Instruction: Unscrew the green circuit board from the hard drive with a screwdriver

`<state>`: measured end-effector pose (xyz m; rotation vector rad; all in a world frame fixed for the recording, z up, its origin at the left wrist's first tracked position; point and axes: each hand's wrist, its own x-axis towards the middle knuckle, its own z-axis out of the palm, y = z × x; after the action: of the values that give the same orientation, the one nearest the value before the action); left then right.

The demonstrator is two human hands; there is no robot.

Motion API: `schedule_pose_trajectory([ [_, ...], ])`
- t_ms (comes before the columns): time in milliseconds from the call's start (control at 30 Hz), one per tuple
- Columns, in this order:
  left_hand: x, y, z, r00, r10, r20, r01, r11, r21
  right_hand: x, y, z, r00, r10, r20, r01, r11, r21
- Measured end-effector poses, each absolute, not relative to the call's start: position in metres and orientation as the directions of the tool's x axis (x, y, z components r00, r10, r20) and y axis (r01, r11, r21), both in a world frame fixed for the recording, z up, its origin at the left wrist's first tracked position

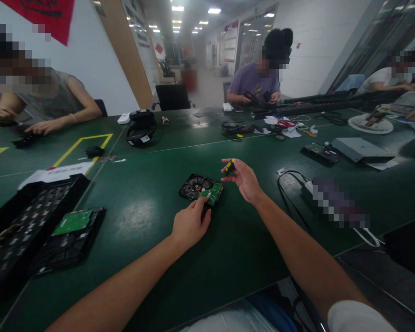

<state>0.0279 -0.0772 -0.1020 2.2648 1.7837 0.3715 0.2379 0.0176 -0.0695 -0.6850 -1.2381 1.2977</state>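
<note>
A hard drive (188, 188) lies on the green table in front of me, its green circuit board (215, 192) facing up. My left hand (192, 223) is closed over the near edge of the drive, fingertips on the circuit board and thumb at its side. Just right of the drive and raised above the table, my right hand (245, 182) pinches a small screwdriver (230, 166) with a yellow-and-black handle. Its shaft cannot be made out. The screwdriver is apart from the drive.
Left of me, another hard drive (79, 240) leans by a long black tray (17, 230). A cabled device (339, 203) lies to the right, with a grey box (361, 150) and a circuit-board unit (320, 153) beyond. A black headset (141, 129) stands far ahead. Other people sit around the table.
</note>
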Motion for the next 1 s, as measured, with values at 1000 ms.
schedule_pose_trajectory([
  [1000,0.0283,-0.0774,-0.1011,0.224,0.973,0.048,0.914,-0.227,0.336,0.2377,0.0147,-0.0655,-0.211,0.937,0.280,-0.394,0.181,-0.901],
])
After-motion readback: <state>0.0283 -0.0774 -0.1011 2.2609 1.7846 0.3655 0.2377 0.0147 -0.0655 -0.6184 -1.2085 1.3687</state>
